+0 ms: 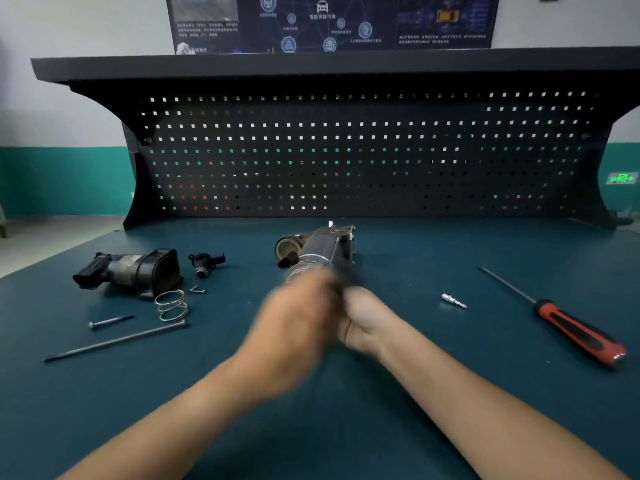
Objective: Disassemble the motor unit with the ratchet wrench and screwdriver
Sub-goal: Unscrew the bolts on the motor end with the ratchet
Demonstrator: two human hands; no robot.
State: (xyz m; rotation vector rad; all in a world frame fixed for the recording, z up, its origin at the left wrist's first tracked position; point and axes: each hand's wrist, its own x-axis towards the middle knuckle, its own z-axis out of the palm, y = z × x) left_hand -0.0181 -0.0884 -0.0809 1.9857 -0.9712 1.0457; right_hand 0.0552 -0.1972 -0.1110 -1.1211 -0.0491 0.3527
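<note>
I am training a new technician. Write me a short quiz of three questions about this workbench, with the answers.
1. True or false: the red-handled screwdriver lies to the right of the right hand, untouched.
2. The wire spring lies nearest to: A) the detached black housing; B) the screwdriver; C) the right hand.
3. Which part sits just behind the blurred left hand?
Key: 1 true; 2 A; 3 the motor unit.

The motor unit (317, 249), dark with metal ends, lies on its side mid-desk (450, 244); the red-and-black screwdriver (554, 317) lies well to its right.
</note>
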